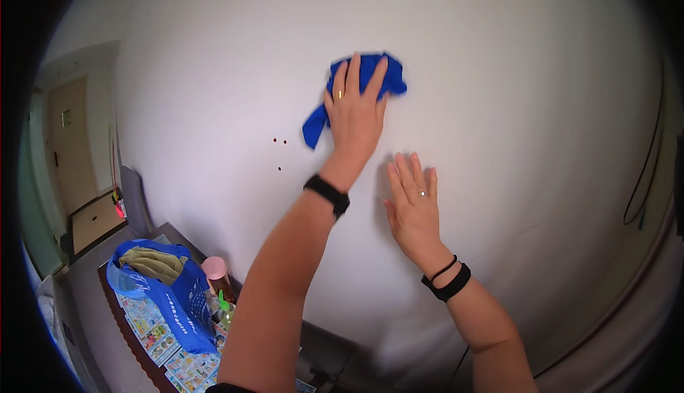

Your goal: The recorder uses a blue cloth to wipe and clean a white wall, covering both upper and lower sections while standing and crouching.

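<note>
My left hand (356,119) presses a crumpled blue cloth (393,79) against the white wall (499,72), its fingers spread over it. One loose corner of the cloth hangs down at the left, below the palm. Lower and to the right, my right hand (415,215) lies flat at the wall, open, with fingers stretched upward and nothing in them. Whether its whole palm touches the wall, I cannot tell. Three small dark red dots (279,168) mark the wall left of my left wrist.
At the lower left, a blue bag (182,307) with folded tan cloth stands on a patterned table cover (153,329). Beside it are a pink-lidded bottle (214,268) and a green spray nozzle (224,300). A dark cable (650,165) hangs at the far right; a door (71,143) shows at far left.
</note>
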`<state>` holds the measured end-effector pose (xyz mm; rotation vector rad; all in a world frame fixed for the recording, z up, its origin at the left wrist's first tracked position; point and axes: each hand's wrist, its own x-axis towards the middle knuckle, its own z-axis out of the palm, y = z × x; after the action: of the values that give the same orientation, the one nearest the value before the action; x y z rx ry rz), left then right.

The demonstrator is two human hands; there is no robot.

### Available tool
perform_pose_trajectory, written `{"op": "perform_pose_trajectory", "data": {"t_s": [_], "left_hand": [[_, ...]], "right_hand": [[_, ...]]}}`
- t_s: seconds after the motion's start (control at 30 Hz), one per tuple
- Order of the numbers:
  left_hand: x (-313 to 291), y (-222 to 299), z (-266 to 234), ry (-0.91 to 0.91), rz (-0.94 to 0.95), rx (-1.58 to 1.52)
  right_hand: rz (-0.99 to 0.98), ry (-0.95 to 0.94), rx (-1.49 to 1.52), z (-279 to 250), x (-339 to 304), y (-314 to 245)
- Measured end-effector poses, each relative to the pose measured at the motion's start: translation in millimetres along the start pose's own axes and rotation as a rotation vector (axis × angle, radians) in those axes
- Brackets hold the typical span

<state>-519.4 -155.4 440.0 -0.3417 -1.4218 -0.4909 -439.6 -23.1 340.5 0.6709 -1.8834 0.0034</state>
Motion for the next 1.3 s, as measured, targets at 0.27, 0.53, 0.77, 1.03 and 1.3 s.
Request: {"op": "perform_pose_trajectory", "data": {"t_s": [0.27,0.53,0.77,1.03,1.3], "left_hand": [[5,-13,7,0.058,0.002,0.014],[-80,-22,-21,-0.122,-0.097,0.037],[-61,-35,-11,-0.068,-0.052,0.102],[51,-62,6,0.099,0.002,0.132],[-42,-82,-14,0.021,-0.089,0.106]], "right_hand": [[0.013,-0.038,-0.058,14,11,-2],[-0.003,-0.041,-0.107,20,10,1],[-0.032,-0.055,-0.039,19,12,-14],[-0.058,-0.062,-0.011,35,18,-22],[-0.039,-0.048,-0.029,38,19,-21]]}}
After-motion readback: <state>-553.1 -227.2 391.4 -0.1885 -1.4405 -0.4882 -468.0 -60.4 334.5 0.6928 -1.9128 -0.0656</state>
